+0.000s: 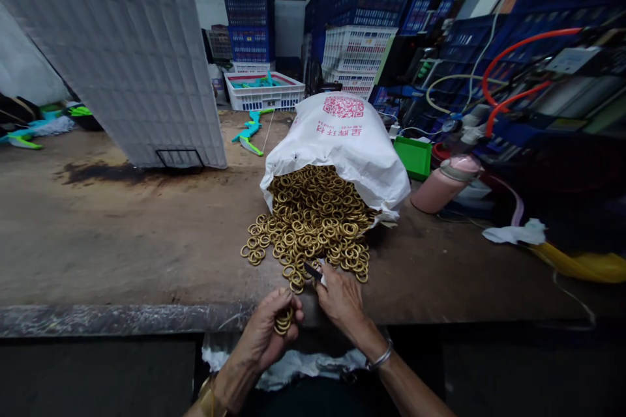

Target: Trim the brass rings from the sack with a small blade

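Observation:
Gold-coloured rings (313, 221) spill in a heap from the mouth of a white woven sack (337, 137) lying on the table. My left hand (274, 326), near the table's front edge, is curled round several of the same rings (283, 320). My right hand (340, 296) is closed on a knife with a dark blade (313, 272). The blade points up and left over the front of the heap. Most of the knife's handle is hidden by my fingers.
A grey ribbed panel (161, 65) stands at the left on the wooden table (147, 234). Behind are a white crate (264, 94), a blue-green toy bow (252, 133) and stacked blue crates (249, 19). A pink bottle (445, 182) and green tray (413, 158) stand right of the sack.

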### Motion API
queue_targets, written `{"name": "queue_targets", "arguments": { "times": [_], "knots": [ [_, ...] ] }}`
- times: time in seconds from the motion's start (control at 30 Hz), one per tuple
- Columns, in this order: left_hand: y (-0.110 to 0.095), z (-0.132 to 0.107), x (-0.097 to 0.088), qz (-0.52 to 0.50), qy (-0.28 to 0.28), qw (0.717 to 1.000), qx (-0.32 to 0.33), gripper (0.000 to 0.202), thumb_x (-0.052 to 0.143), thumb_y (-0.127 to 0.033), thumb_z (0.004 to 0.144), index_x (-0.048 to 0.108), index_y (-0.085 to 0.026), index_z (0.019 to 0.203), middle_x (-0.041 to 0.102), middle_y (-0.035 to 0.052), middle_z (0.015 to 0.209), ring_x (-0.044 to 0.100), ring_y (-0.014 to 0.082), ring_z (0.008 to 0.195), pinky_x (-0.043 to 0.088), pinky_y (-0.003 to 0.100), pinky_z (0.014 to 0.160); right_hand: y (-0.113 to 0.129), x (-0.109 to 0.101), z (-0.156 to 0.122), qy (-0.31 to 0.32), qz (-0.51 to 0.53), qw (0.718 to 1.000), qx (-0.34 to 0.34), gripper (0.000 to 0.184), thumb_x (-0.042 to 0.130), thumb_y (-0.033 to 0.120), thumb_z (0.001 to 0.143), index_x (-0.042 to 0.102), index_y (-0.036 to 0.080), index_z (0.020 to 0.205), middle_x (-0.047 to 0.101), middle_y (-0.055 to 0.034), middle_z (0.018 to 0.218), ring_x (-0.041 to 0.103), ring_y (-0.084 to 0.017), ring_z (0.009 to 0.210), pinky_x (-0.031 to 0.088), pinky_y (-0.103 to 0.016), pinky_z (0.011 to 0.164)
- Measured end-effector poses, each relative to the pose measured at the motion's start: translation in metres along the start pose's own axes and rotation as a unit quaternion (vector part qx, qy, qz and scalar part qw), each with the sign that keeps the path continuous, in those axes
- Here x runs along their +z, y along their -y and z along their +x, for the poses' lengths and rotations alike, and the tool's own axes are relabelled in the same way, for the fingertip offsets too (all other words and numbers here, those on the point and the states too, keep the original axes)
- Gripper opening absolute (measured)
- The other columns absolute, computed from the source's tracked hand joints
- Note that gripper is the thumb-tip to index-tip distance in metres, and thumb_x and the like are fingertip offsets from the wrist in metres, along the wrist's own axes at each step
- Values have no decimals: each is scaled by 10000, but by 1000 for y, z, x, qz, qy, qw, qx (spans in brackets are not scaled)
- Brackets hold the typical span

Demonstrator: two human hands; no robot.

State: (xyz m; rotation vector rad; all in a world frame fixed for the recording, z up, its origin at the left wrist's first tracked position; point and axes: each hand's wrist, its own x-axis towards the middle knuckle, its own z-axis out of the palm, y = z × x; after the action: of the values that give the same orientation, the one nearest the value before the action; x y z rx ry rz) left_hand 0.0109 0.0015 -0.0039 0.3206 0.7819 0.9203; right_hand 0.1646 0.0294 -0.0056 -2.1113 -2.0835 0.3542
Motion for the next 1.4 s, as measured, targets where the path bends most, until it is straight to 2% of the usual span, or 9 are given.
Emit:
{"name": "queue_targets", "arguments": {
  "times": [0.27, 0.43, 0.57, 0.73, 0.87, 1.0, 1.17, 1.27, 1.4],
  "knots": [
    [5, 7, 3, 26, -10, 1000, 14, 195, 642, -290, 698, 533, -128, 704, 546, 1, 670, 513, 72, 547, 351, 142, 385, -10, 12, -9, -38, 58, 997, -35, 193, 479, 147, 764, 528, 206, 942, 630, -47, 902, 570, -166, 813, 325, -246, 667],
    [8, 14, 3, 46, -17, 998, 25, 279, 694, -339, 630, 512, -153, 730, 509, -35, 597, 456, 54, 459, 314, 139, 354, -4, 20, -6, -36, 51, 998, -17, 239, 465, 101, 737, 522, 200, 947, 632, -51, 918, 578, -186, 839, 329, -259, 663],
    [12, 17, 1, 139, -52, 987, 66, 373, 645, -484, 629, 498, -174, 776, 431, -79, 479, 350, 41, 357, 256, 142, 318, -5, 18, -3, -37, 83, 996, -19, 197, 467, 108, 721, 526, 199, 885, 637, -33, 840, 586, -174, 777, 328, -245, 634],
    [8, 13, 9, 273, -80, 955, 84, 381, 522, -528, 712, 498, -177, 859, 375, -101, 409, 290, 46, 317, 236, 152, 321, -3, 6, -10, -58, 171, 979, -95, 153, 454, 115, 718, 511, 205, 829, 608, -8, 767, 551, -138, 698, 329, -216, 602],
    [3, 12, 16, 280, -54, 953, 102, 291, 583, -442, 697, 514, -160, 708, 385, -88, 459, 290, 35, 361, 229, 154, 359, 3, -2, -14, -45, 254, 958, -127, 70, 449, 152, 731, 502, 192, 753, 559, 3, 702, 497, -119, 641, 343, -212, 603],
    [5, 12, 15, 284, -74, 945, 146, 235, 580, -392, 711, 543, -161, 690, 420, -74, 478, 342, 55, 404, 292, 168, 413, 6, -1, -11, 2, 384, 921, -60, 158, 423, 303, 794, 477, 186, 702, 480, 33, 624, 441, -100, 585, 342, -197, 549],
    [5, 9, 18, 341, -61, 907, 242, 195, 567, -329, 736, 596, -154, 655, 567, -8, 605, 499, 111, 589, 397, 205, 607, 6, 6, -12, 110, 511, 852, -3, 309, 375, 450, 813, 430, 186, 661, 377, 69, 514, 346, -74, 469, 305, -190, 467],
    [6, 8, 17, 328, -46, 922, 202, 225, 559, -358, 742, 572, -151, 655, 547, -11, 570, 473, 96, 524, 375, 195, 524, 6, 8, -11, 135, 535, 833, 23, 328, 383, 463, 801, 407, 190, 620, 358, 76, 486, 315, -68, 435, 288, -191, 443],
    [7, 7, 14, 275, -40, 955, 102, 282, 540, -448, 735, 503, -169, 709, 412, -76, 471, 312, 44, 366, 236, 164, 374, 8, 5, -8, 74, 494, 867, 4, 215, 486, 373, 739, 463, 182, 644, 440, 55, 568, 402, -87, 538, 342, -197, 530]
  ]
}}
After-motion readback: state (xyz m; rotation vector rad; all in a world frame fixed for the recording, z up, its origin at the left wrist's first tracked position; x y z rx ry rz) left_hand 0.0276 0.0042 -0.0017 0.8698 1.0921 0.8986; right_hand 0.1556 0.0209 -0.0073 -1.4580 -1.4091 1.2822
